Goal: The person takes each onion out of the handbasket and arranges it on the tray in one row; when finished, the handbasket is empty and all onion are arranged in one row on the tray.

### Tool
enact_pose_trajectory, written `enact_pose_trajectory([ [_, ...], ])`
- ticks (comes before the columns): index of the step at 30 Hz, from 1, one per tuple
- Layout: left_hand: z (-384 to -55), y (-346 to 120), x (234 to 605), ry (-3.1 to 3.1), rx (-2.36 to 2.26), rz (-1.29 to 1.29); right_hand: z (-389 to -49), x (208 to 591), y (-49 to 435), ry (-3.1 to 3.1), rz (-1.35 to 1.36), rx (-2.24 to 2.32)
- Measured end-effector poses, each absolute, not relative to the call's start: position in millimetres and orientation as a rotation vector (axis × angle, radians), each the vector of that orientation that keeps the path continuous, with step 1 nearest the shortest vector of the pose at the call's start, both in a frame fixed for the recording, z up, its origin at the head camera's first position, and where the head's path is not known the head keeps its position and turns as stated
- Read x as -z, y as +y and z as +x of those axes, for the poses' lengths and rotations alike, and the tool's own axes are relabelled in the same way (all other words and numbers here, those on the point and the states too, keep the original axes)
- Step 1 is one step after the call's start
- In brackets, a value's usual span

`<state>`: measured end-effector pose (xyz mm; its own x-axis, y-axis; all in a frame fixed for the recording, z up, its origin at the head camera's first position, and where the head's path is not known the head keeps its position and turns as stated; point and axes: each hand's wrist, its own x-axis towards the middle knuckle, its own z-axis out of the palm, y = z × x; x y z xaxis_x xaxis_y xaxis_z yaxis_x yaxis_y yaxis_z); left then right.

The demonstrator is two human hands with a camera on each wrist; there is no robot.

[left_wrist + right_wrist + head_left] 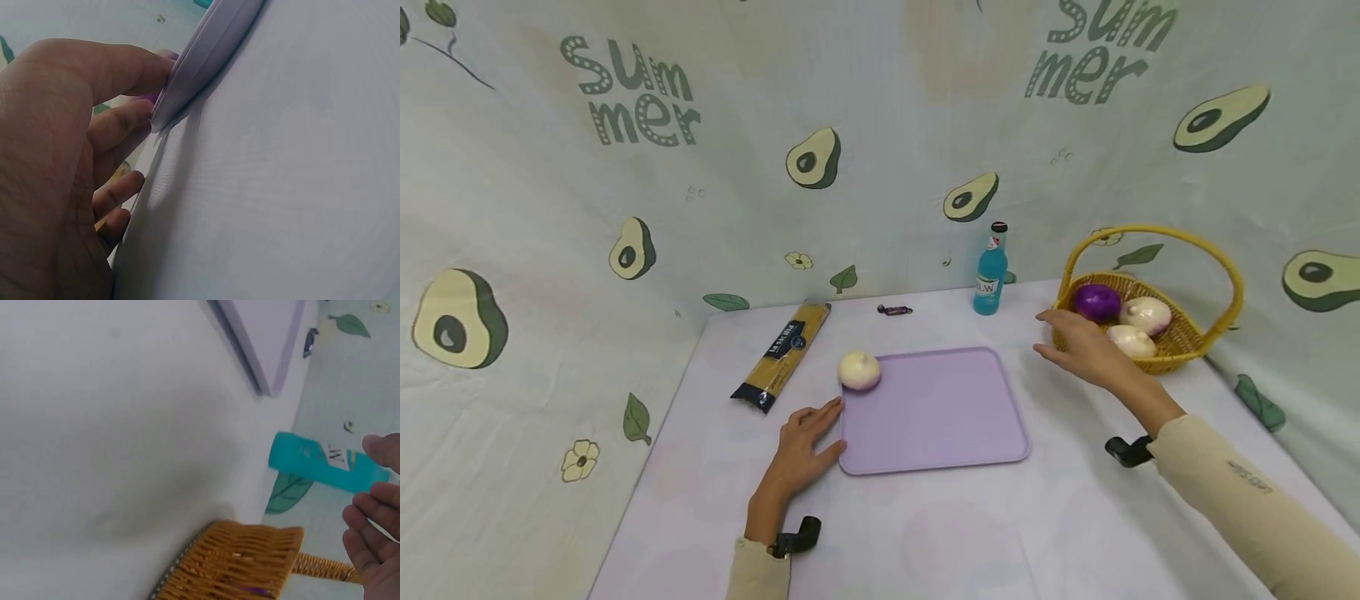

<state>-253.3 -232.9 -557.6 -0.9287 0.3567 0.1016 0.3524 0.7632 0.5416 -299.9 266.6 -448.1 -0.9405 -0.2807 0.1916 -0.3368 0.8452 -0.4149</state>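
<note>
My left hand (pixel 805 446) touches the left edge of a lilac tray (pixel 936 417); in the left wrist view its thumb and fingertips meet the tray's rim (pixel 203 69). A white and purple onion (pixel 859 371) sits at the tray's back left corner. Over at the right, my right hand (pixel 1086 346) hovers by the near left side of a yellow wicker basket (pixel 1180 333), fingers extended and holding nothing. Inside the basket lie a purple onion (pixel 1097 302) and two whitish onions (pixel 1146 316). The right wrist view shows the hand (pixel 381 544) with its fingers loosely bent.
A blue bottle (pixel 990 275) stands behind the tray, near the back cloth. A small dark wrapped candy (pixel 895 310) lies left of it. To the tray's left is a pasta packet (pixel 784 354). The basket's tall handle (pixel 1150 229) arches over its contents.
</note>
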Motion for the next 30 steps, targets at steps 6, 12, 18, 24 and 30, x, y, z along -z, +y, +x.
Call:
enact_pose_trajectory([
  [6,-254,-234,557,2.970,-0.901,0.608,-307,449,294,-2.863,0.444,-0.628],
  [12,-256,-231,558,2.987,-0.926,0.644,-309,450,318,-2.888,0.395,-0.605],
  [18,-252,-232,563,2.951,-0.928,0.602,-309,455,340,-2.968,0.317,-0.591],
  [24,-251,-232,560,2.944,-0.950,0.591,-311,454,351,-3.021,0.240,-0.559],
  [30,-252,-231,561,2.922,-0.954,0.573,-310,457,360,-3.066,0.179,-0.520],
])
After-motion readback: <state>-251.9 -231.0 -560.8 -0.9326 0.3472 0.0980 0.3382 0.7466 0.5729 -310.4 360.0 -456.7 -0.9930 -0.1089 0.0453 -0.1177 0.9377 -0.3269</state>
